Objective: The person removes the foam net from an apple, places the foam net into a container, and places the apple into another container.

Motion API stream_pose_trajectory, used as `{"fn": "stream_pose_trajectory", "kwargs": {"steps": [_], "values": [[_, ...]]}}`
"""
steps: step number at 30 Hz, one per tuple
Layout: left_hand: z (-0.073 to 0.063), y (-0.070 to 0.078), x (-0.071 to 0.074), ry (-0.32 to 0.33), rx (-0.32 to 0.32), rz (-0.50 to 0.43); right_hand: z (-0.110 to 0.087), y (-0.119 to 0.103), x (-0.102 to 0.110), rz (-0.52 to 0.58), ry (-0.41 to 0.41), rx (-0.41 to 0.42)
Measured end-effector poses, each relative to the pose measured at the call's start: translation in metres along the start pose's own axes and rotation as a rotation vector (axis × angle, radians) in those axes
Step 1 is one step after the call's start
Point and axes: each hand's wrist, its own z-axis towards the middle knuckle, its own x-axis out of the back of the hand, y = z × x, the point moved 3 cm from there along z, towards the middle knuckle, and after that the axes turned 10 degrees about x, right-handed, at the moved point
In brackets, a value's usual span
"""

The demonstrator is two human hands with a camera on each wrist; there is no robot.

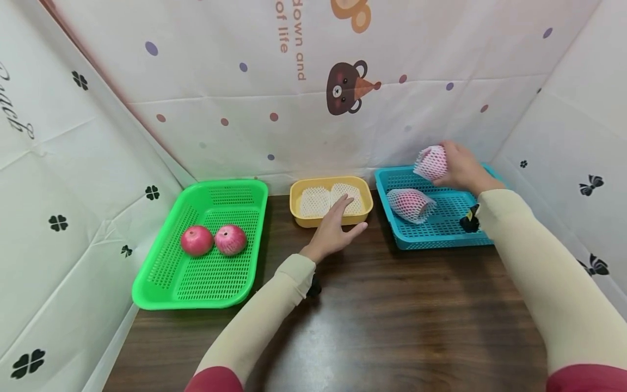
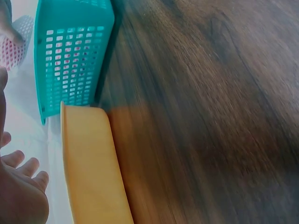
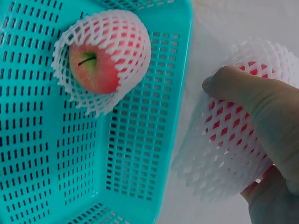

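Note:
My right hand (image 1: 459, 167) grips an apple in a white foam net (image 1: 431, 163), raised over the back of the blue basket (image 1: 406, 239). Inside that basket lies another apple in a foam net (image 1: 410, 204); the right wrist view shows its stem end (image 3: 91, 65) bare at the net's opening. My left hand (image 1: 333, 233), fingers spread and holding nothing, hovers over the front of the yellow tray (image 1: 308, 222). Two folded white foam nets (image 1: 315, 201) lie side by side in this tray, one partly behind the left fingers.
On the left stands a green basket (image 1: 196, 302) with two bare red apples (image 1: 197, 240) touching each other. All three containers line the back of the dark wooden table (image 1: 372, 326). A printed white cloth (image 1: 235, 136) hangs behind and at both sides.

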Motion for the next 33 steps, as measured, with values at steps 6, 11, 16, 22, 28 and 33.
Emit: {"fn": "stream_pose_trajectory", "kwargs": {"steps": [6,11,16,22,28,33], "values": [[-0.003,-0.008,0.009,0.049,0.011,-0.032,0.005,-0.009,-0.003,0.012,0.013,0.039],[-0.006,-0.014,0.015,0.088,0.045,-0.074,0.009,-0.017,-0.008,0.025,0.019,0.058],[-0.01,-0.018,0.021,0.119,0.087,-0.136,0.012,-0.025,-0.013,0.038,0.021,0.071],[-0.015,-0.023,0.026,0.151,0.121,-0.192,0.015,-0.038,-0.018,0.053,-0.003,0.08],[-0.02,-0.028,0.031,0.174,0.112,-0.248,0.018,-0.046,-0.024,0.05,-0.017,0.092],[-0.024,-0.031,0.035,0.19,0.104,-0.281,0.019,-0.054,-0.029,0.049,-0.028,0.101]]}}
